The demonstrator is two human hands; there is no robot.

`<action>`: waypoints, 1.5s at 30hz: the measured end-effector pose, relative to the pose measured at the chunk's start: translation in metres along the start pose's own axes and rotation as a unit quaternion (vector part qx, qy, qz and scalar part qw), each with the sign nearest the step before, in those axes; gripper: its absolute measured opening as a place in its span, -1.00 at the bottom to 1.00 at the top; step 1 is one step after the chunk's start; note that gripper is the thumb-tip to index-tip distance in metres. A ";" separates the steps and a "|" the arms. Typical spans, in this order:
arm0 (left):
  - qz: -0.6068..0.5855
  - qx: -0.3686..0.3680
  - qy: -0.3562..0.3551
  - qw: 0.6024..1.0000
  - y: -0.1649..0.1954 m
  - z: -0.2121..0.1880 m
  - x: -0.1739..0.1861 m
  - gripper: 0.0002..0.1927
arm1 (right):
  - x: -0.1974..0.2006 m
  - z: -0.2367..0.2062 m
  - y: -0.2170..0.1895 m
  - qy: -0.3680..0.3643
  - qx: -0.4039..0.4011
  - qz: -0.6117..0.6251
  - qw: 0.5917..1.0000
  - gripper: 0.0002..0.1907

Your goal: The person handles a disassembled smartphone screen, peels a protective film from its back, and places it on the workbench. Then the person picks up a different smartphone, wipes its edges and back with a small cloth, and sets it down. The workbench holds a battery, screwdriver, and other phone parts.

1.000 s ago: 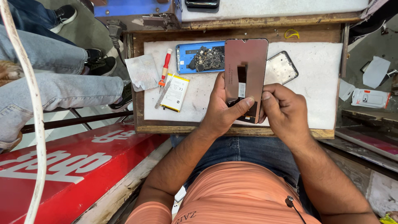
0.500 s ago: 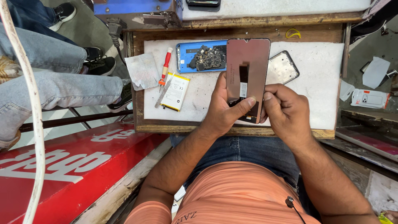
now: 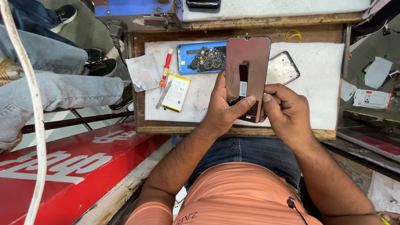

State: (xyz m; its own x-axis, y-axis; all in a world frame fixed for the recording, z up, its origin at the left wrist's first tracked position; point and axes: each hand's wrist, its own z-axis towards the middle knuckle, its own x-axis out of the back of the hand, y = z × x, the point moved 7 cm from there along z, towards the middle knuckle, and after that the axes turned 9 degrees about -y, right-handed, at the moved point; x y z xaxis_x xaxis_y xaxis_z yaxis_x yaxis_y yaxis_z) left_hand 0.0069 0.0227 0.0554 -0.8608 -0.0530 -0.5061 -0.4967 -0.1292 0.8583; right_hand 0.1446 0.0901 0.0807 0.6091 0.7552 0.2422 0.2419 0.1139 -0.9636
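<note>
Brown-backed phone screen panel (image 3: pixel 246 71) stands above the table (image 3: pixel 316 96), gripped by both hands: left hand (image 3: pixel 225 108) clasps its lower edge, right hand (image 3: pixel 287 112) pinches the corner, hiding it.

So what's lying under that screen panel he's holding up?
Behind the screen panel, the blue phone body with its circuit board shows at one side and a dark frame at the other, on the white mat. Whatever lies directly beneath is covered.
</note>
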 end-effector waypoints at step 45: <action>-0.032 -0.002 0.015 0.999 0.000 0.002 0.002 -0.35 | -0.003 -0.001 0.005 -0.026 -0.002 -0.018 1.000 -0.69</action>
State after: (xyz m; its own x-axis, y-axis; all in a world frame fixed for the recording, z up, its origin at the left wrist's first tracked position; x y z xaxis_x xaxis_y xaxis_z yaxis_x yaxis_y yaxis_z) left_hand 0.0050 0.0249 0.0546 -0.8239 -0.0742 -0.5618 -0.5497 -0.1364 0.8241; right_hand 0.1450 0.0880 0.0757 0.5602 0.7831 0.2701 0.2658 0.1389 -0.9540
